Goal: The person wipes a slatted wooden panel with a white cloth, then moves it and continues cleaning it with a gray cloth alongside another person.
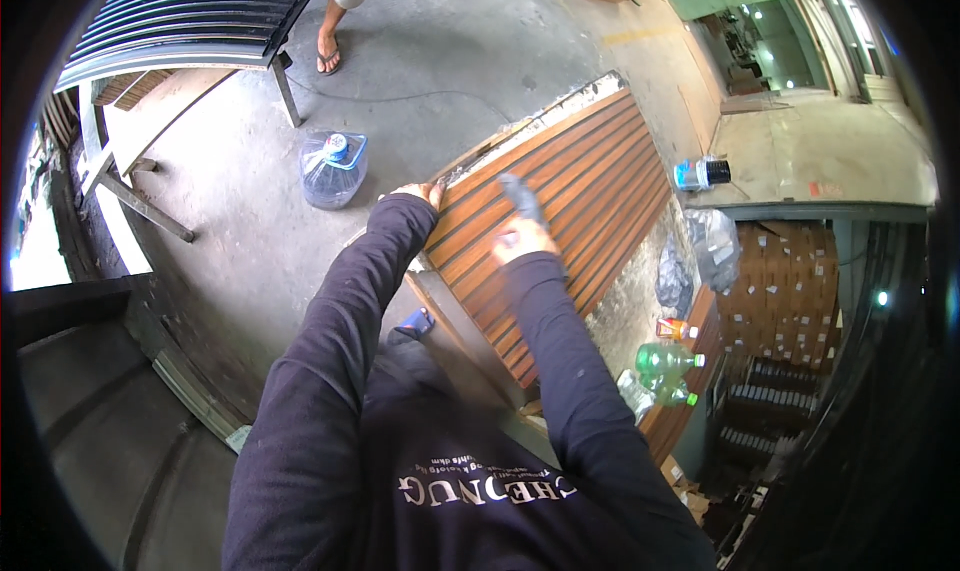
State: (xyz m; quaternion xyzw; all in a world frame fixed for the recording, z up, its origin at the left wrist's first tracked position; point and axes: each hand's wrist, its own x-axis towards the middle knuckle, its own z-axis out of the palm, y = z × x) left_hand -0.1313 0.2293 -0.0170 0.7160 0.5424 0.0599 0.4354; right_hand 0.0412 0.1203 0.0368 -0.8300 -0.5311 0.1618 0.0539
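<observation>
Brown wooden slats with dark grooves form a panel (590, 176) that lies slanted on a workbench in front of me. My left hand (418, 193) is closed over the panel's left edge, near its middle. Over the slats, my right hand (525, 241) is closed on a grey rag (521, 199). Motion smears that hand and the rag, so the exact shape of the rag is hard to make out. Both arms wear long dark sleeves.
A large clear water jug (333, 176) stands on the floor at left. Green plastic bottles (665, 361), a small orange-labelled bottle (677, 329), plastic bags (712, 251) and a blue-and-black container (702, 174) line the right side. Beyond a dark slatted rack (190, 16), another person's sandalled foot (328, 53) shows.
</observation>
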